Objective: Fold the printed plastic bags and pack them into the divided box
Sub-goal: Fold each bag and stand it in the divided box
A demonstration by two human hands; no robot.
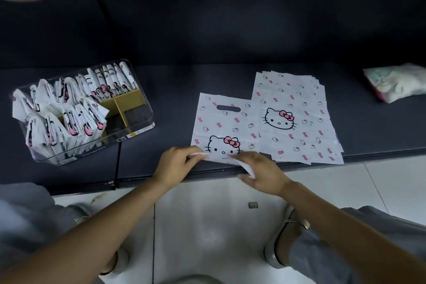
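A white plastic bag (224,122) printed with a cat face and pink bows lies flat on the dark surface, its handle slot at the far end. My left hand (178,163) pinches its near left corner, lifted off the surface. My right hand (260,172) grips the near right edge, which curls up under my fingers. A stack of the same bags (297,117) lies just to the right. At the left stands a clear divided box (140,120) with several folded bags upright in its left and back compartments.
The dark surface (173,90) ends in an edge just under my hands, with white floor tiles (207,226) below. A soft pale bundle (398,84) sits at the far right. A thin black cable (118,161) runs down beside the box.
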